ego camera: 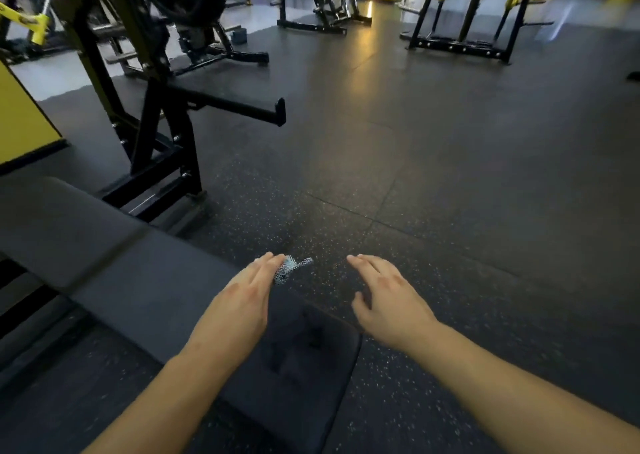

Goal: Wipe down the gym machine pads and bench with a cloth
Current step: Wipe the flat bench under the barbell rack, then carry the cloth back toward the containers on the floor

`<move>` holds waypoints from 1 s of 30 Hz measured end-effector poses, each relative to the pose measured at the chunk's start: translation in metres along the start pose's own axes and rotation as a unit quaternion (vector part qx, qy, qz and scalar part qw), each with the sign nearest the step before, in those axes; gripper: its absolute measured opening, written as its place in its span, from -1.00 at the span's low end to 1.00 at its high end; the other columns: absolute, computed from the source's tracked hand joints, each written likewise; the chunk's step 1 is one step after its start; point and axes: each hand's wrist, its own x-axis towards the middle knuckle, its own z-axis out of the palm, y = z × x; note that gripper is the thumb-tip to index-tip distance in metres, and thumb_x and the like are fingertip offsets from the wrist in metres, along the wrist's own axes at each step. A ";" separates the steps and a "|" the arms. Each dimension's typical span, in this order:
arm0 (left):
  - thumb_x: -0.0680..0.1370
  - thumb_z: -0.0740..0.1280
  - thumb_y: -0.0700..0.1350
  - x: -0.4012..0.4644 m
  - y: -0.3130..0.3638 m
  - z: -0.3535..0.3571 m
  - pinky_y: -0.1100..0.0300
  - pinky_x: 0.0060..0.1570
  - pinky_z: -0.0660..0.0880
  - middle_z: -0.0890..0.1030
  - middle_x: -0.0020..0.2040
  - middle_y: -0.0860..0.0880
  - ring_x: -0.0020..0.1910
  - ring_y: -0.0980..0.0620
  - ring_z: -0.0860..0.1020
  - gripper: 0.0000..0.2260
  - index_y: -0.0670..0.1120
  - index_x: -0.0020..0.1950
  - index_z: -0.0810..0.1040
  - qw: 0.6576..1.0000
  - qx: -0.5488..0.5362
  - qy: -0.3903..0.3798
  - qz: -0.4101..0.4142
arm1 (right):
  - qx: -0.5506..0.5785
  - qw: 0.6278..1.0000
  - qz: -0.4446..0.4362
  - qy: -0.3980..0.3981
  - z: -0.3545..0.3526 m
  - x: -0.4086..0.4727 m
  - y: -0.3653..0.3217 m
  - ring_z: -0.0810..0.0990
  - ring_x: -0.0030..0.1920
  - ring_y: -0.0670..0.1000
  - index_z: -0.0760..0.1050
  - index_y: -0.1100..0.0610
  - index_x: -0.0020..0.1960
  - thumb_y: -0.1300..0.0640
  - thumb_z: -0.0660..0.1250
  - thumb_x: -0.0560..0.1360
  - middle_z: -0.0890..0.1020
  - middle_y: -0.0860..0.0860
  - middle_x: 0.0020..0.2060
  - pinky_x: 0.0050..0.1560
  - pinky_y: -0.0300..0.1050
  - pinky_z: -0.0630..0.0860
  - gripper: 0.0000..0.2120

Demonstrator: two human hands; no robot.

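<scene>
Cloth (289,269): held under straight fingers of left hand (242,297), above bench (145,280) near end; bench long axis runs away leftward. Right hand (388,297) spread wide, holding nothing, over floor (450,176).

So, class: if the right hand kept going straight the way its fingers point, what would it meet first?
Probably nothing close: the right hand points forward and slightly left over bare floor. The way looks free, though depth is unclear.

Two bare forearms with no sleeves in view, left hand (239,297) and right hand (388,301) ungloved, no rings, watch or wristbands showing
</scene>
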 end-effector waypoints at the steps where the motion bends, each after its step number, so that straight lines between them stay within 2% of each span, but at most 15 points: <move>1: 0.66 0.21 -0.32 0.005 0.014 -0.024 0.26 0.39 0.39 0.37 0.53 0.20 0.48 0.21 0.37 -0.42 0.17 0.58 0.27 1.000 -0.003 -0.001 0.008 | 0.001 1.000 0.003 0.003 -0.023 -0.004 -0.008 0.12 0.57 -0.10 0.11 -0.07 0.63 0.03 0.17 0.63 0.24 -0.12 0.56 0.57 -0.10 0.19 -0.41; 3: 0.66 0.21 -0.32 0.012 0.045 -0.073 0.23 0.38 0.42 0.39 0.49 0.24 0.45 0.24 0.38 -0.43 0.19 0.56 0.27 1.000 -0.007 -0.004 0.025 | 0.006 1.000 0.012 0.011 -0.073 -0.016 -0.026 0.11 0.58 -0.10 0.11 -0.07 0.63 0.00 0.17 0.64 0.23 -0.13 0.57 0.57 -0.12 0.16 -0.41; 9: 0.66 0.24 -0.30 0.035 0.149 -0.219 0.44 0.33 0.25 0.42 0.49 0.15 0.44 0.17 0.42 -0.50 0.10 0.54 0.34 0.998 0.013 0.018 0.053 | 0.006 0.999 0.026 0.036 -0.238 -0.052 -0.085 0.15 0.57 -0.08 0.15 -0.04 0.62 -0.02 0.19 0.64 0.26 -0.11 0.57 0.55 -0.10 0.18 -0.43; 12: 0.68 0.21 -0.29 0.033 0.210 -0.278 0.59 0.30 0.11 0.42 0.50 0.13 0.45 0.17 0.39 -0.53 0.08 0.54 0.37 0.998 -0.016 0.012 0.055 | 0.011 0.998 0.049 0.029 -0.319 -0.087 -0.103 0.14 0.58 -0.06 0.12 -0.04 0.63 -0.05 0.19 0.65 0.24 -0.11 0.58 0.53 -0.12 0.15 -0.41; 17: 0.68 0.22 -0.29 0.025 0.296 -0.355 0.63 0.31 0.10 0.46 0.47 0.11 0.45 0.22 0.39 -0.57 0.04 0.51 0.41 0.994 -0.074 0.004 0.083 | 0.008 0.994 0.106 0.010 -0.437 -0.156 -0.125 0.08 0.61 -0.04 0.02 -0.08 0.65 -0.16 0.19 0.64 0.14 -0.10 0.62 0.58 -0.04 0.14 -0.34; 19: 0.65 0.26 -0.35 0.021 0.317 -0.376 0.58 0.38 0.10 0.49 0.46 0.05 0.44 0.21 0.39 -0.54 -0.02 0.50 0.43 0.990 -0.075 -0.004 0.119 | 0.000 0.992 0.124 0.024 -0.470 -0.182 -0.134 0.06 0.61 -0.04 0.01 -0.08 0.65 -0.18 0.19 0.64 0.12 -0.10 0.63 0.58 -0.04 0.12 -0.33; 22: 0.67 0.23 -0.30 0.016 0.336 -0.401 0.38 0.43 0.26 0.47 0.49 0.05 0.46 0.17 0.40 -0.57 0.01 0.51 0.42 0.985 -0.098 0.001 0.143 | -0.001 0.988 0.142 0.066 -0.501 -0.220 -0.154 0.09 0.61 -0.06 0.06 -0.07 0.65 -0.17 0.19 0.64 0.15 -0.11 0.62 0.58 -0.06 0.14 -0.35; 23: 0.68 0.22 -0.28 0.017 0.344 -0.410 0.38 0.42 0.28 0.46 0.49 0.06 0.46 0.17 0.40 -0.58 0.03 0.51 0.42 0.983 -0.106 0.003 0.151 | -0.001 0.984 0.149 0.093 -0.508 -0.233 -0.159 0.11 0.60 -0.07 0.08 -0.07 0.64 -0.16 0.19 0.64 0.18 -0.12 0.61 0.57 -0.08 0.15 -0.37; 26: 0.68 0.22 -0.28 0.024 0.367 -0.431 0.56 0.36 0.14 0.49 0.46 0.03 0.43 0.19 0.37 -0.61 -0.01 0.49 0.44 0.972 -0.110 -0.001 0.207 | 0.000 0.971 0.184 0.153 -0.524 -0.269 -0.174 0.12 0.59 -0.11 0.11 -0.10 0.63 -0.15 0.19 0.64 0.20 -0.15 0.60 0.56 -0.10 0.17 -0.39; 27: 0.69 0.21 -0.27 0.027 0.376 -0.436 0.53 0.37 0.16 0.48 0.47 0.04 0.44 0.18 0.38 -0.61 0.00 0.50 0.43 0.968 -0.106 -0.009 0.227 | -0.001 0.965 0.200 0.168 -0.528 -0.281 -0.178 0.12 0.59 -0.12 0.11 -0.11 0.63 -0.16 0.19 0.63 0.19 -0.16 0.60 0.56 -0.11 0.17 -0.39; 30: 0.70 0.21 -0.22 0.035 0.414 -0.441 0.25 0.40 0.34 0.45 0.51 0.07 0.46 0.10 0.42 -0.62 0.03 0.51 0.42 0.955 -0.113 -0.015 0.272 | -0.001 0.950 0.241 0.197 -0.540 -0.324 -0.179 0.08 0.60 -0.12 0.08 -0.11 0.64 -0.16 0.19 0.63 0.16 -0.15 0.61 0.57 -0.12 0.12 -0.37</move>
